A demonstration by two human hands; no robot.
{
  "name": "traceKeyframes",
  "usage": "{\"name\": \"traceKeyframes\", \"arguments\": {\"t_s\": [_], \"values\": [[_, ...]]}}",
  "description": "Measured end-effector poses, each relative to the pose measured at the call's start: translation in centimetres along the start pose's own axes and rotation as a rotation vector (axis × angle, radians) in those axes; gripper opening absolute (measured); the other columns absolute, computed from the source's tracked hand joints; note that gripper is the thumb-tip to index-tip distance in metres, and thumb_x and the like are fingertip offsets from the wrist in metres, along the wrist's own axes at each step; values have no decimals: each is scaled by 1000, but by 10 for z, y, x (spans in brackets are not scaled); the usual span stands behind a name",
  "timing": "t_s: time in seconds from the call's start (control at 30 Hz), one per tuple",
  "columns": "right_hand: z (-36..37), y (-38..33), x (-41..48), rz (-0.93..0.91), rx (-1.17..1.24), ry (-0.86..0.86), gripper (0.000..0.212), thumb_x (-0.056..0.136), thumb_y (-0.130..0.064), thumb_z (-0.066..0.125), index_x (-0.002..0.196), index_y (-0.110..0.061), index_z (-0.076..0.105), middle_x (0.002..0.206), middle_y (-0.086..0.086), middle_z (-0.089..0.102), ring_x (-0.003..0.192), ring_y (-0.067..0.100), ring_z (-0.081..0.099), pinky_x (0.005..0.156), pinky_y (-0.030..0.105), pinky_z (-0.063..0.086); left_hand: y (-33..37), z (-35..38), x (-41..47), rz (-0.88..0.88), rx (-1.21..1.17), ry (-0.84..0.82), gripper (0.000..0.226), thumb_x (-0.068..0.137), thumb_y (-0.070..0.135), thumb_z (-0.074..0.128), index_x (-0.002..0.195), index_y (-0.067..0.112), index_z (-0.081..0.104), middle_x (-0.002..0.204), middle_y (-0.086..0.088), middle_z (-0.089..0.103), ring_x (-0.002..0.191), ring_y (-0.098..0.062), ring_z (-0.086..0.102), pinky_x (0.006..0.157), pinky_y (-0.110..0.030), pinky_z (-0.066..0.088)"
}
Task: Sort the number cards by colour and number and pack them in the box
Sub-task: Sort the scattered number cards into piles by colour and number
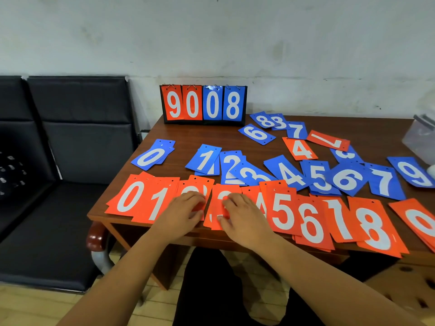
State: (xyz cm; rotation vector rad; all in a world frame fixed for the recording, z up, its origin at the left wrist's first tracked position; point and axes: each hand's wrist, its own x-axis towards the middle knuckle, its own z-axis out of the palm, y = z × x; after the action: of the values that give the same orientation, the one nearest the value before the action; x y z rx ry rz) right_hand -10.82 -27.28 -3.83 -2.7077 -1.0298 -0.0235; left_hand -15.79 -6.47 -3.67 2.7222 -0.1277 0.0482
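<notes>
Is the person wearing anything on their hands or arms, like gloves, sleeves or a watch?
The left hand and right hand are bare: no gloves, rings, watch or bracelet in view. No sleeve shows on either arm up to the picture's edge.

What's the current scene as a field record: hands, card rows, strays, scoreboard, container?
left hand: rests on orange 2 pile
right hand: rests on orange 3 pile
orange row: front, overlapping piles, 0 at left to 9 at right
blue row: behind it, 0 at left to 9 at right
unsorted cards: back right, blue 8s, 7, 6; orange 4, 7
scoreboard: upright at the back, reads 9 0 0 8
clear container: right edge, partly out of frame
</notes>
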Motion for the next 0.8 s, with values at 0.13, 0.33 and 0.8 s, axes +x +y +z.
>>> {"name": "traceKeyframes", "arguments": {"t_s": [0.13, 0.33, 0.8], "values": [[-2, -1, 7, 32, 49, 65, 50, 95, -49, 45, 134, -17, 50, 142, 1, 46, 134, 18, 39, 114, 37, 29, 2, -4, 5, 5, -1, 41, 29, 94, 32, 58, 123, 28, 62, 136, 15, 54, 129, -3, 42, 112, -36, 36], [-37, 37, 35, 112, 71, 178, 38, 94, -41, 48, 117, -13, 59, 119, 2, 56, 113, 20, 52, 98, 36, 42, 16, -34, 44, -9, -103, 145, 18, 95, 25, 59, 111, 23, 68, 119, 12, 62, 113, -1, 46, 95, -20, 35], [-77, 203, 177, 441, 156, 39, 33, 92, -31, 59, 114, -7, 53, 118, 13, 54, 103, 24, 53, 77, 29, 41, 40, -18, 261, -145, -193, 83, 15, 93, 19, 60, 106, 16, 65, 109, -1, 60, 100, -16, 59, 81, -24, 46]]}}
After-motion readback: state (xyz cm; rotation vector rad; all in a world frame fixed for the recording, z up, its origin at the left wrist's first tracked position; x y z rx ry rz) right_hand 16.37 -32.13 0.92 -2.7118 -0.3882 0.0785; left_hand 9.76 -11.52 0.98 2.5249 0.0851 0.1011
